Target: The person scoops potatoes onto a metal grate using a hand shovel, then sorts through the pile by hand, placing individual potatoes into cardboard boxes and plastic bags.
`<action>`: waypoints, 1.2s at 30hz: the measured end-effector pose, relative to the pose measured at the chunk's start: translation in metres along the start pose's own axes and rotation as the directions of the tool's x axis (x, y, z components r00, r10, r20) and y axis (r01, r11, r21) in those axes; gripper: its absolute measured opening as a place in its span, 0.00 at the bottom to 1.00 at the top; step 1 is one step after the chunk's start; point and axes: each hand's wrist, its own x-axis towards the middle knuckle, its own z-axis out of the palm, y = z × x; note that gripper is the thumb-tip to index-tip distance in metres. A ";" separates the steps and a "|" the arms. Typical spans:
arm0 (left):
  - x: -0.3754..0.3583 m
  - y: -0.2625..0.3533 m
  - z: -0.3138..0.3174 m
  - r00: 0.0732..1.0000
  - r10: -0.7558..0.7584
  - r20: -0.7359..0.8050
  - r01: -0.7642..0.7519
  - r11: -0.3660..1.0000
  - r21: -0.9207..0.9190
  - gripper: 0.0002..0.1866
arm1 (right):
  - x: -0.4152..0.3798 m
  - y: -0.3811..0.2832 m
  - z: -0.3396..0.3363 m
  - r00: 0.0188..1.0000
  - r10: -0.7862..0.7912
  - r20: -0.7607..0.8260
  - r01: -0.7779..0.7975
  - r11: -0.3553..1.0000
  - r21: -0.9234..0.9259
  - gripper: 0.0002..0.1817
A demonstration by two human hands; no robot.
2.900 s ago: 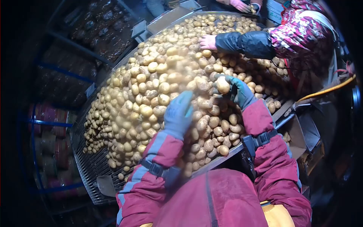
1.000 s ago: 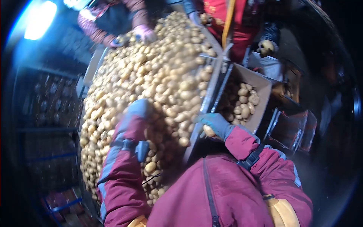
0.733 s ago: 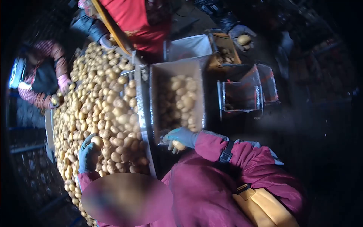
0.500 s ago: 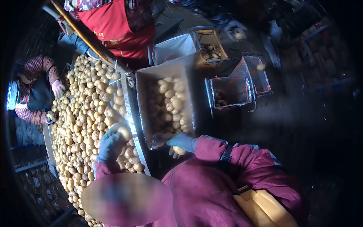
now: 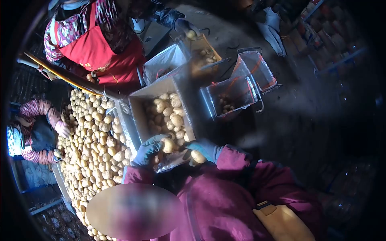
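One potato [image 5: 167,145] is gripped by the left hand [image 5: 149,152] over the box [image 5: 151,91], another potato [image 5: 198,156] by the right hand [image 5: 206,149] beside the box's near corner, each being clasped, presumably so that neither slips

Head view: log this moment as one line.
left hand: holds potato over nearest box; right hand: holds second potato near box corner; nearest box: potatoes inside

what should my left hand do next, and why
Probably loosen the left hand and let its potato drop into the box: it appears to be holding that potato over the box's near end, and other potatoes already lie inside.
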 end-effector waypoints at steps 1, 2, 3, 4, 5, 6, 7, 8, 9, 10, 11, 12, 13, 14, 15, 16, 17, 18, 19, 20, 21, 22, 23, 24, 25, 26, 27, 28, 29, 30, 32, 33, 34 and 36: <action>0.005 0.000 0.001 1.000 -0.001 0.012 0.001 0.999 -0.040 0.24 | 0.003 0.014 -0.009 0.999 -0.032 -0.021 0.033 0.999 0.019 0.17; 0.010 0.001 0.003 1.000 0.000 0.026 0.002 0.997 -0.079 0.24 | 0.010 0.030 -0.019 0.997 -0.067 -0.044 0.068 0.997 0.036 0.17; 0.016 0.000 0.007 0.999 0.001 0.041 0.004 0.993 -0.120 0.25 | 0.030 0.054 -0.034 0.974 -0.217 -0.069 0.213 0.975 -0.058 0.18; 0.035 0.000 0.010 0.993 0.107 -0.047 -0.092 0.965 0.246 0.28 | -0.008 0.029 -0.025 0.983 -0.161 0.093 0.173 0.975 -0.142 0.22; 0.063 0.010 0.038 0.971 0.219 0.093 -0.238 0.880 0.411 0.27 | 0.006 0.041 -0.039 0.996 -0.008 0.094 0.008 1.000 0.002 0.23; 0.091 0.020 0.066 0.915 0.327 0.235 -0.402 0.740 0.539 0.27 | -0.002 0.038 -0.039 0.997 0.016 0.075 -0.019 0.999 0.039 0.23; 0.119 0.030 0.094 0.831 0.420 0.364 -0.554 0.572 0.604 0.27 | -0.010 0.036 -0.040 0.998 0.040 0.057 -0.044 0.996 0.077 0.24; 0.123 0.043 0.135 0.919 0.281 0.276 -0.367 0.865 0.343 0.27 | -0.014 0.039 -0.045 0.993 -0.095 0.067 0.101 0.990 -0.093 0.23; 0.127 0.057 0.176 0.975 0.132 0.178 -0.134 0.991 -0.001 0.28 | -0.014 0.048 -0.050 0.969 -0.223 0.103 0.243 0.936 -0.254 0.23; 0.134 0.053 0.181 0.960 0.206 0.187 -0.224 0.971 0.081 0.28 | -0.014 0.053 -0.054 0.963 -0.245 0.114 0.268 0.917 -0.294 0.23; 0.145 0.044 0.181 0.940 0.275 0.203 -0.310 0.936 0.166 0.28 | -0.014 0.058 -0.058 0.956 -0.266 0.125 0.293 0.896 -0.334 0.23; 0.157 0.031 0.176 0.914 0.336 0.227 -0.388 0.887 0.251 0.29 | -0.014 0.063 -0.062 0.948 -0.287 0.135 0.317 0.872 -0.372 0.23; 0.162 0.018 0.164 0.919 0.355 0.174 -0.395 0.850 0.349 0.27 | -0.024 0.052 -0.051 0.987 -0.156 0.043 0.162 0.957 -0.240 0.23; 0.167 0.005 0.153 0.920 0.373 0.121 -0.386 0.808 0.446 0.26 | -0.030 0.047 -0.044 1.000 -0.006 -0.027 0.004 0.996 -0.089 0.24; 0.155 0.009 0.147 0.962 0.261 0.085 -0.274 0.920 0.281 0.25 | -0.025 0.054 -0.047 1.000 -0.004 -0.031 0.006 0.998 0.062 0.28; 0.144 0.011 0.137 0.988 0.142 0.068 -0.148 0.984 0.103 0.25 | -0.024 0.054 -0.045 0.999 0.019 -0.033 -0.018 0.998 0.052 0.27; 0.135 0.009 0.120 0.961 0.244 0.129 -0.273 0.909 0.316 0.24 | -0.021 0.052 -0.042 0.999 0.043 -0.033 -0.042 0.998 0.041 0.27; 0.128 0.001 0.095 0.922 0.324 0.211 -0.387 0.772 0.504 0.24 | -0.017 0.051 -0.038 0.997 0.067 -0.033 -0.066 0.997 0.029 0.26; 0.120 -0.009 0.074 0.934 0.313 0.169 -0.356 0.820 0.448 0.23 | -0.013 0.048 -0.034 0.993 0.098 -0.061 -0.096 0.995 0.025 0.26; 0.112 -0.019 0.053 0.945 0.302 0.128 -0.327 0.862 0.387 0.22 | -0.010 0.042 -0.028 0.988 0.130 -0.085 -0.128 0.992 0.019 0.26; 0.104 -0.029 0.032 0.953 0.289 0.085 -0.301 0.898 0.321 0.21 | -0.008 0.027 -0.013 0.971 0.173 -0.164 -0.174 0.985 0.009 0.24; 0.081 -0.023 0.027 0.997 0.077 -0.032 -0.079 0.994 -0.079 0.21 | -0.006 0.013 0.002 0.946 0.215 -0.242 -0.220 0.975 0.006 0.23; 0.057 -0.024 0.018 0.991 0.105 -0.084 -0.109 0.993 -0.053 0.21 | 0.022 0.037 -0.034 0.996 -0.003 -0.094 0.007 0.999 0.044 0.22; 0.034 -0.023 0.009 0.981 0.134 -0.142 -0.139 0.990 -0.023 0.22 | 0.048 0.060 -0.070 0.973 -0.225 0.049 0.218 0.969 0.120 0.21; 0.010 -0.016 0.010 0.964 0.059 -0.259 -0.085 0.992 -0.088 0.23 | 0.041 0.045 -0.060 0.975 -0.219 0.031 0.208 0.958 0.199 0.22; -0.008 -0.030 -0.011 0.951 0.105 -0.291 -0.149 0.980 -0.132 0.23 | 0.026 0.013 -0.039 0.979 -0.205 0.012 0.194 0.942 0.275 0.22; -0.029 -0.036 -0.019 0.931 0.119 -0.346 -0.196 0.961 -0.197 0.22 | 0.008 -0.015 -0.014 0.982 -0.180 0.051 0.163 0.956 0.246 0.23; -0.049 -0.041 -0.027 0.908 0.133 -0.398 -0.250 0.933 -0.258 0.22 | 0.000 -0.037 0.002 0.984 -0.157 0.087 0.136 0.968 0.213 0.24; -0.068 -0.050 -0.042 0.898 0.139 -0.417 -0.210 0.969 -0.130 0.29 | 0.014 -0.042 -0.004 0.954 -0.169 0.248 0.103 0.960 0.260 0.26; -0.084 -0.050 -0.045 0.873 0.112 -0.475 -0.225 0.956 -0.188 0.22 | 0.012 -0.053 0.011 0.960 -0.177 0.219 0.137 0.973 0.185 0.29; -0.110 -0.061 -0.051 0.870 0.179 -0.460 -0.319 0.915 -0.247 0.23 | 0.033 -0.054 0.008 0.916 -0.238 0.322 0.239 0.970 0.038 0.31; -0.124 -0.069 -0.055 0.853 0.190 -0.486 -0.325 0.922 -0.210 0.27 | 0.037 -0.058 0.014 0.889 -0.225 0.399 0.227 0.973 0.044 0.32; -0.133 -0.074 -0.056 0.827 0.178 -0.534 -0.345 0.910 -0.231 0.26 | 0.041 -0.063 0.024 0.914 -0.179 0.364 0.205 0.978 -0.034 0.30; -0.157 -0.078 -0.051 0.772 0.141 -0.620 -0.355 0.904 -0.237 0.25 | 0.049 -0.072 0.044 0.945 -0.036 0.326 0.097 0.980 -0.172 0.25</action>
